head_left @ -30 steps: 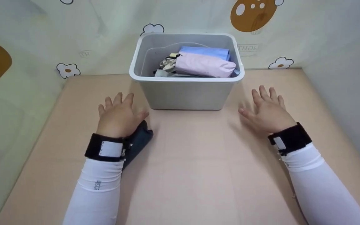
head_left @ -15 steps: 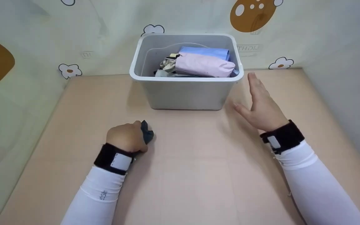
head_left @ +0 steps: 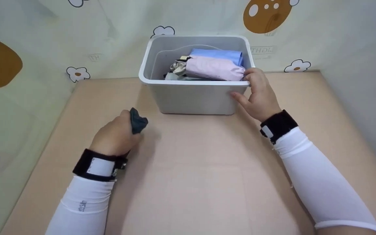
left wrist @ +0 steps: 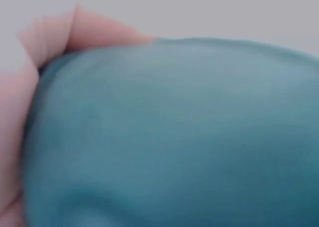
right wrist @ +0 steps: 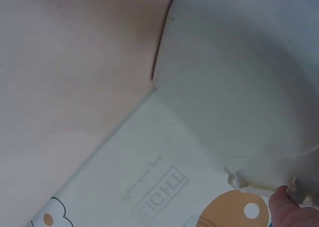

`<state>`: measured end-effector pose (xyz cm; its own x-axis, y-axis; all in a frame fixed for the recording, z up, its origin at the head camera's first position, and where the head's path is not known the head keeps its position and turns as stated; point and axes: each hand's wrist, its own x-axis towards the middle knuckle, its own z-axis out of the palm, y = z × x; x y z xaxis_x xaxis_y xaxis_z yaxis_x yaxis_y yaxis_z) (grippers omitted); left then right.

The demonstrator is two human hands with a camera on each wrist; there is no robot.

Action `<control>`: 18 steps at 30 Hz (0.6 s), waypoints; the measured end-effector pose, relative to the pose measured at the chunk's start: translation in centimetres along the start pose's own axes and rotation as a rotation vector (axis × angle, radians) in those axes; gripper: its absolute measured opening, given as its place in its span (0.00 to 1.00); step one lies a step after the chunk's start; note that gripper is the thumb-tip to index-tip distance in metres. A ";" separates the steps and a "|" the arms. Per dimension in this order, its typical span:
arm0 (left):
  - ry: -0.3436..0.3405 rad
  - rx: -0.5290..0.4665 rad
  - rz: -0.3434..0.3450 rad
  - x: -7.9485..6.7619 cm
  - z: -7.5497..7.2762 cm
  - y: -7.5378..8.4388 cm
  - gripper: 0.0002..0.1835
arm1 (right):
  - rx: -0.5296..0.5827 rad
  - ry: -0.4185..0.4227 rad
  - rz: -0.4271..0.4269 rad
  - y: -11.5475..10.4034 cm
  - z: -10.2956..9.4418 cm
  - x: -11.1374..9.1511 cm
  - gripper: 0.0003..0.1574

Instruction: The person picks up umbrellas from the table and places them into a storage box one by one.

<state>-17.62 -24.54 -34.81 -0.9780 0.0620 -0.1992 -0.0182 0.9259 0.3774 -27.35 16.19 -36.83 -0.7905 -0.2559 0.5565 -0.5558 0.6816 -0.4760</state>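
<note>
A dark teal rolled fabric bundle (head_left: pixel 138 121) is held in my left hand (head_left: pixel 113 135), its gathered end sticking out past the thumb side. In the left wrist view the smooth teal bundle (left wrist: pixel 174 127) fills most of the picture, with fingers (left wrist: pixel 104 30) curled over its edge. My right hand (head_left: pixel 261 98) grips the right front corner of a light grey plastic bin (head_left: pixel 197 96), fingers over the rim and thumb against the front wall. Inside the bin lie a pale pink roll (head_left: pixel 212 68), a blue folded piece (head_left: pixel 219 55) and a beige strappy bundle (head_left: pixel 178 67).
The bin stands at the back of a table with a peach-coloured cover (head_left: pixel 194 156). Behind it and along both sides hangs a pale sheet (head_left: pixel 119 42) printed with flowers and brown shapes. The right wrist view shows the bin's outer wall (right wrist: pixel 234 87) close by.
My left hand has closed round the teal bundle and lifted it up and slightly left. My right hand has moved from beside the bin onto its right front rim.
</note>
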 end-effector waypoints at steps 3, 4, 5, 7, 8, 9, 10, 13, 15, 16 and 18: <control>0.080 -0.115 0.013 -0.4 -2.6 0.5 0.33 | -0.008 0.017 0.023 0.0 0.2 0.1 0.24; 0.109 -0.154 0.020 -0.5 -3.6 0.7 0.34 | -0.009 0.021 0.028 0.0 0.2 0.1 0.23; 0.136 -0.196 0.025 -0.5 -4.6 1.0 0.36 | -0.011 0.024 0.031 -0.1 0.3 0.2 0.23; 0.193 -0.259 0.019 -0.4 -6.6 1.8 0.38 | -0.009 0.026 0.038 -0.1 0.4 0.2 0.23; 0.218 -0.294 0.016 -0.3 -7.5 2.2 0.39 | -0.008 0.025 0.038 -0.1 0.4 0.2 0.23; 0.244 -0.329 0.014 0.0 -8.4 2.7 0.40 | -0.006 0.026 0.037 -0.2 0.5 0.2 0.23; 0.266 -0.366 0.010 0.4 -9.2 3.2 0.40 | -0.004 0.030 0.034 -0.1 0.5 0.1 0.23; 0.317 -0.541 -0.024 2.1 -11.0 5.2 0.40 | -0.001 0.051 0.022 -0.1 0.6 0.1 0.23; 0.359 -0.702 -0.033 3.5 -11.6 6.5 0.40 | -0.005 0.061 0.010 0.0 0.7 0.0 0.23; 0.378 -0.793 -0.038 4.2 -11.8 7.1 0.40 | -0.008 0.065 0.005 0.0 0.7 0.0 0.24; 0.418 -0.957 -0.044 5.7 -12.0 8.3 0.41 | -0.014 0.071 0.000 0.0 0.8 0.0 0.24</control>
<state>-25.80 -20.94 -21.91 -0.9631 -0.2676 0.0300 -0.0337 0.2305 0.9725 -27.57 15.62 -37.35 -0.7700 -0.2066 0.6036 -0.5514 0.6916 -0.4666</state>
